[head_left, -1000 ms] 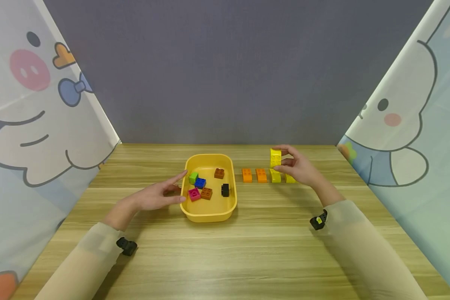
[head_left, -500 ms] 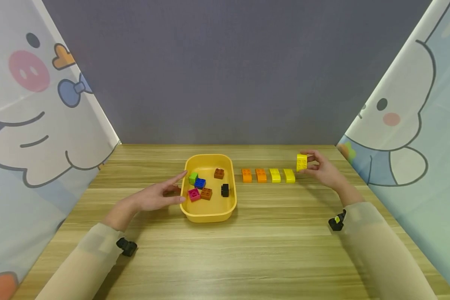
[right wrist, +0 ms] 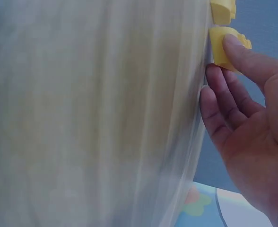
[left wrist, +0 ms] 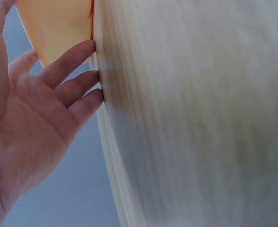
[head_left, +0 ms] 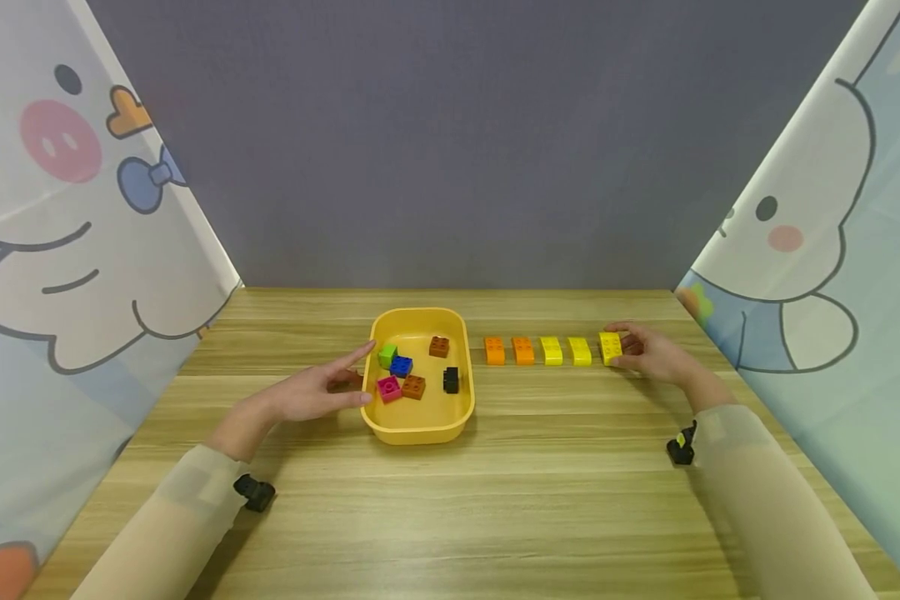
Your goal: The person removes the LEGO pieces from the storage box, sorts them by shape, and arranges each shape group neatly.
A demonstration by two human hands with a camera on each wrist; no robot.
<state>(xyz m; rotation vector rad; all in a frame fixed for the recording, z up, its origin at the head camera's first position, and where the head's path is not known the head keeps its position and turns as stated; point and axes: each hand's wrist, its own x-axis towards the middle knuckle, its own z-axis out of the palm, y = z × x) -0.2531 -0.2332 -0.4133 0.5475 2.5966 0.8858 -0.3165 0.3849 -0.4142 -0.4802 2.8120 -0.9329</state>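
My right hand [head_left: 654, 358] pinches a yellow toy brick [head_left: 610, 347] between thumb and fingers at the right end of a row of bricks. In the right wrist view this brick [right wrist: 219, 45] is close to the tabletop, and the thumb lies across its side. Left of it in the head view come two yellow bricks [head_left: 579, 352] and two orange bricks [head_left: 522, 351], spaced apart. My left hand [head_left: 307, 395] is at the left side of a yellow tray [head_left: 420, 436], its index finger and thumb spread along the rim. In the left wrist view its other fingers are loosely extended by the tabletop.
Inside the tray lie a green brick [head_left: 387, 356], a blue brick [head_left: 401, 367], a pink brick [head_left: 388, 389], two brown bricks [head_left: 413, 387] and a black piece [head_left: 451, 380]. A grey panel [head_left: 450, 150] rises behind the wooden table [head_left: 450, 517], with cartoon-printed cloths on both sides.
My right hand has carried the yellow brick rightward past the other yellow ones, then lowered it to the row's right end. My left hand has stayed at the tray.
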